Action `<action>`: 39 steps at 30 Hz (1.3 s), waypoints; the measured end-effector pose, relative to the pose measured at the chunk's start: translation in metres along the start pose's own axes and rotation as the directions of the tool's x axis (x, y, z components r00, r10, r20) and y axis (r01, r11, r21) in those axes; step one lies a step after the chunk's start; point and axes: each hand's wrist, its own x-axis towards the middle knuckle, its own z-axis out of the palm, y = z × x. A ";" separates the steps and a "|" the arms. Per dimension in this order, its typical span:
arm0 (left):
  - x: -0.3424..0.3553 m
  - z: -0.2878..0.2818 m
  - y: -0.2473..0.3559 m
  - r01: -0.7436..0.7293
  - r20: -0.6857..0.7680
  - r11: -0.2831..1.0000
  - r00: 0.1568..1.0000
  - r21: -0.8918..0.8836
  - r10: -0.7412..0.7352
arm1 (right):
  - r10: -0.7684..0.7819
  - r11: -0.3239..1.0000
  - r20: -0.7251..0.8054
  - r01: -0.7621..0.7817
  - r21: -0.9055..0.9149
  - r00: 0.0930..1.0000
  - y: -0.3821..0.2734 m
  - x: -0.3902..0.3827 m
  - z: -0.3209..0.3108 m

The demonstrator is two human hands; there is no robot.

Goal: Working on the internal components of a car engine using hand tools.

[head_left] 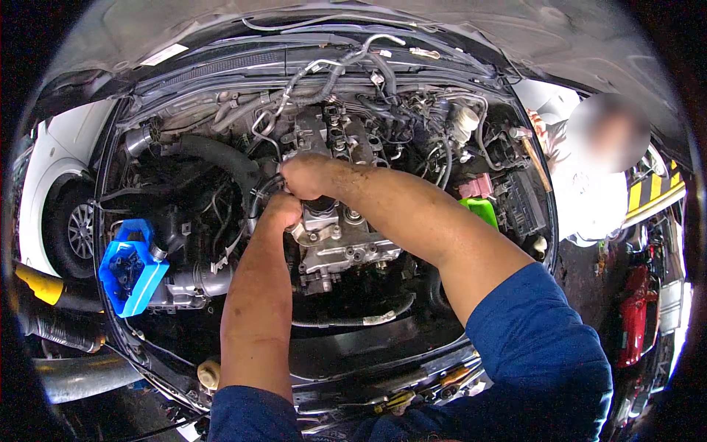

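Observation:
Both of my hands are close together at the left side of the metal engine (346, 254), in the open engine bay. My left hand (283, 212) is closed, its fingers curled away from view beside a bundle of black hoses (264, 193). Just above it, my right hand (308, 175) reaches across the engine top and is closed too, the fingertips pointing down toward the same hoses. Whatever the fingers grip is hidden behind the hands. A thick black intake hose (217, 153) runs up to the hoses from the left.
On the bay's left edge stands a blue cut-open plastic container (132, 269) with dark parts inside. A hammer (535, 160) lies at the right edge, near a green object (480, 212). Hand tools (398, 401) lie along the front edge. Another person (589, 184) stands at the right.

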 end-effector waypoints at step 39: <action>0.014 0.020 0.012 0.038 -0.120 0.944 0.989 -0.328 -0.081 | -0.007 1.000 -0.044 0.007 -0.003 0.999 0.004 -0.001 0.001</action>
